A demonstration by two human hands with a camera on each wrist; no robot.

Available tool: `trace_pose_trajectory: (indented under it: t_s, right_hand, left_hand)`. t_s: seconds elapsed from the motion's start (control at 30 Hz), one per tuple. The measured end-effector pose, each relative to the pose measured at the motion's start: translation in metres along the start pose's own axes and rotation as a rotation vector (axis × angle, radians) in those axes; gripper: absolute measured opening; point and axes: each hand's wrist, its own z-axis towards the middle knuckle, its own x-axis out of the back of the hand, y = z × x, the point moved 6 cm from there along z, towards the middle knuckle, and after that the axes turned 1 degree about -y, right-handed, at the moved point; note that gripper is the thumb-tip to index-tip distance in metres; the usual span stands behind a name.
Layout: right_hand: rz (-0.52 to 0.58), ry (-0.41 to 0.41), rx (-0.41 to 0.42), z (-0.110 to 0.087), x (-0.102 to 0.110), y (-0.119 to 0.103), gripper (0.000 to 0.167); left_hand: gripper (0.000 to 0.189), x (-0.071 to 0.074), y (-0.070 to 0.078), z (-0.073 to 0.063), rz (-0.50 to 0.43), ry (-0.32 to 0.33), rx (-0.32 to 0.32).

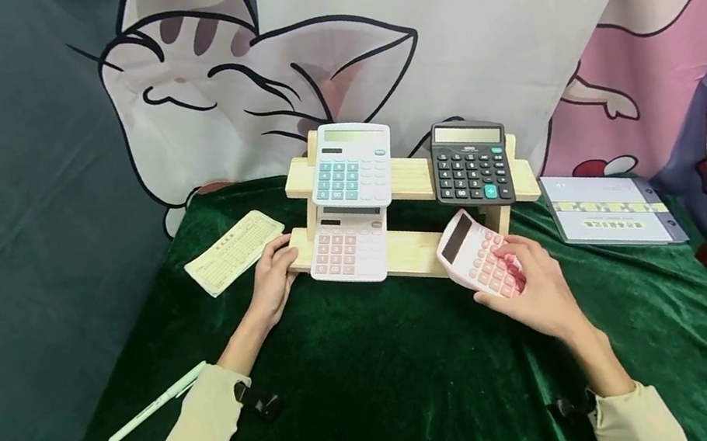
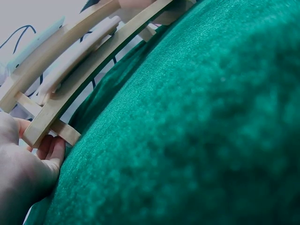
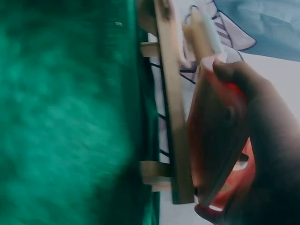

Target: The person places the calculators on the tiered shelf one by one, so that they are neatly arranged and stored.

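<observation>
A two-tier wooden rack stands on the green cloth. My left hand grips the left end of its lower plank; in the left wrist view that hand has its fingers around the plank end. My right hand holds a pink calculator, tilted, at the lower plank's right part. From the right wrist view, the calculator shows its underside, near the plank. On the upper tier lean a white calculator with blue keys and a black calculator. A white calculator with pink keys rests on the lower tier, left.
A yellowish printed form pad lies left of the rack. Nearer on the left is a pale green pen, beside the left sleeve. A grey-and-yellow notebook lies to the right. A printed cat curtain hangs behind.
</observation>
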Motion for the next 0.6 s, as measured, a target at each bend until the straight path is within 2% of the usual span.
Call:
trace_pose_trajectory:
  t_s: [0.3,0.4,0.6]
  right_hand:
    - [-0.124,0.037,0.022,0.005,-0.015,-0.008,0.079]
    - [-0.15,-0.032,0.03,0.003,-0.014,-0.008,0.083]
    - [-0.145,-0.249,0.032,-0.004,-0.006,-0.004,0.09]
  left_hand:
    - [0.047,0.001,0.005,0.001,0.0,-0.001,-0.014]
    - [0.047,0.0,0.004,0.001,-0.005,-0.002,-0.008]
    - [0.046,0.001,0.0,0.0,-0.013,0.001,0.0]
